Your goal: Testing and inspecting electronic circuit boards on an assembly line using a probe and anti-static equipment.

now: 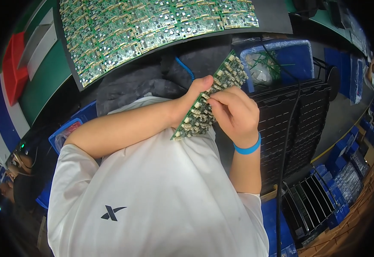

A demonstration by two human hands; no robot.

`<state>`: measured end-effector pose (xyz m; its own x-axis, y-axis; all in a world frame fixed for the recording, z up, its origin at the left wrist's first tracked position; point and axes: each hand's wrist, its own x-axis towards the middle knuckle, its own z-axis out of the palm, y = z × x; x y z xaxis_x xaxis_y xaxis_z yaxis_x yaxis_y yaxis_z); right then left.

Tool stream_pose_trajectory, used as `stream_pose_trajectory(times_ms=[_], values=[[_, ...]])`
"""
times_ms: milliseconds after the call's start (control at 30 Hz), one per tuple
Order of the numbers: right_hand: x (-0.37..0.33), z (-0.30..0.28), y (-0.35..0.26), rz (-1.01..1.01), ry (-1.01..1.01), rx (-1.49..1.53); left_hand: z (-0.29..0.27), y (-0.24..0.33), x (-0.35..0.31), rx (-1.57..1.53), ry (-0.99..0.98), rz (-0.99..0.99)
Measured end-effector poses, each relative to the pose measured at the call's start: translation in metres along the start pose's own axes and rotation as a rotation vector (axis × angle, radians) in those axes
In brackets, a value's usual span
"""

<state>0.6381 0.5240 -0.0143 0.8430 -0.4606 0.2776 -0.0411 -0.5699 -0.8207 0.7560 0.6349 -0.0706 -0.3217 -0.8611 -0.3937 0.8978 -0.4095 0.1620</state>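
A green circuit board panel (197, 118), crowded with pale connectors and small parts, is held tilted in front of my chest. My left hand (191, 96) grips its left edge, thumb along the upper side and the other fingers hidden behind the board. Over the face of the board, my right hand (237, 115) is closed in a pinch, thumb and forefinger touching the small parts near the middle. What sits between those fingertips is too small to make out. A blue band (248, 148) circles my right wrist.
Rows of green circuit boards (152, 25) lie on a dark mat across the bench ahead. To the right stand a plastic-lined blue bin (300, 55) and black slotted trays (292, 128), with a black cable (286, 150) hanging in front. A red bin (15, 68) is at far left.
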Motion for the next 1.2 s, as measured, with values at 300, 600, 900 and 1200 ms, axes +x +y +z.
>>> stream_pose_trajectory(times_ms=[300, 600, 900, 1200], values=[[-0.005, 0.004, 0.003, -0.16, 0.1, -0.105, 0.0, -0.002, 0.004, -0.05, -0.01, -0.054], [-0.017, -0.018, -0.001, 0.229, 0.567, -0.43, 0.0, 0.002, 0.007, 0.143, 0.086, 0.009], [-0.016, 0.009, -0.019, 0.127, 0.152, -0.051, -0.001, 0.001, 0.004, 0.057, -0.009, 0.03], [-0.021, 0.021, -0.015, -0.043, 0.217, -0.179, -0.003, -0.001, 0.004, 0.052, 0.051, 0.047]])
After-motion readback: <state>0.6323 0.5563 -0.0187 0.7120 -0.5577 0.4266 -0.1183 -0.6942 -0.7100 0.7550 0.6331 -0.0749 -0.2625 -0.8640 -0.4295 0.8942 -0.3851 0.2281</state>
